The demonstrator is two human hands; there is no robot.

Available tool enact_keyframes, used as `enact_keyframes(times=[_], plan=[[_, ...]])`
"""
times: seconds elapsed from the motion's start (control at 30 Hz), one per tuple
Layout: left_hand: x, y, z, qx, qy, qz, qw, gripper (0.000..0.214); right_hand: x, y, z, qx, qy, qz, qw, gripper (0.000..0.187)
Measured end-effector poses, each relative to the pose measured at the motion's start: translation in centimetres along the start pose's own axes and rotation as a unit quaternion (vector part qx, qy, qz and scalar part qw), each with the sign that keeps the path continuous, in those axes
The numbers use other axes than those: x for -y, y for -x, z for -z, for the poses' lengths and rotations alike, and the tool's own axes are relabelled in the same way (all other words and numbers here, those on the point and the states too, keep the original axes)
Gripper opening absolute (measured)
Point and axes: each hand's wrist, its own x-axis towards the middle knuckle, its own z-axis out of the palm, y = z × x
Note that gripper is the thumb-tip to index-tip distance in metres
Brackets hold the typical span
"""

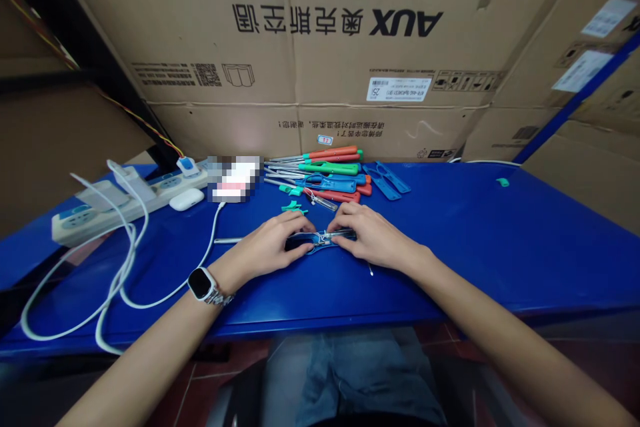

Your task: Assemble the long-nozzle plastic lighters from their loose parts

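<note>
An opened long-neck lighter [320, 239] with a blue shell lies low over the table between my hands, its metal tube [228, 240] pointing left. Thin wires and small inner parts show in its middle. My left hand [275, 240] grips the shell near the tube end, thumb in front and fingers behind. At the other end my right hand [370, 233] pinches the lighter, its fingertips on the inner parts; the exact contact is hidden. Just behind lie a clear fuel tank [325, 203] with wires and green trigger pieces [294, 208]. A small thin piece [371, 270] lies below my right hand.
Several orange, green, blue and red lighters [333, 168] are piled behind my hands, beside loose blue shell halves [387, 181]. To the left are a phone [235, 180], a white earbud case [187, 199], a power strip [165, 185] and looping white cables [131, 247]. Cardboard [310, 80] stands behind.
</note>
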Motion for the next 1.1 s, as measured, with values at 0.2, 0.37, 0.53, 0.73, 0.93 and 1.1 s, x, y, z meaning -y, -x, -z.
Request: enact_keyframes(times=[0.2, 0.37, 0.53, 0.73, 0.93, 1.1], plan=[[0.1, 0.0, 0.1, -0.002, 0.001, -0.005, 1.000, 0.017, 0.1, 0.1, -0.5, -0.013, -0.018, -0.032, 0.999, 0.011], [-0.2, 0.0, 0.2, 0.004, -0.007, 0.002, 1.000, 0.017, 0.3, 0.0, -0.6, -0.019, -0.035, -0.048, 0.998, 0.012], [0.0, 0.0, 0.2, 0.000, -0.004, 0.012, 1.000, 0.016, 0.1, -0.3, -0.5, -0.011, -0.064, -0.074, 0.995, 0.010], [-0.3, 0.2, 0.3, -0.002, -0.025, 0.011, 1.000, 0.021, 0.1, -0.4, -0.2, 0.001, -0.045, -0.053, 0.998, 0.011], [-1.4, -0.4, -0.4, 0.015, -0.030, -0.026, 0.999, 0.031, -0.4, -0.2, -0.6, -0.009, -0.033, -0.040, 0.999, 0.012], [-0.8, -0.5, -1.0, 0.006, -0.004, -0.017, 1.000, 0.028, -0.6, 0.4, -0.4, -0.031, -0.013, -0.022, 0.999, 0.018]])
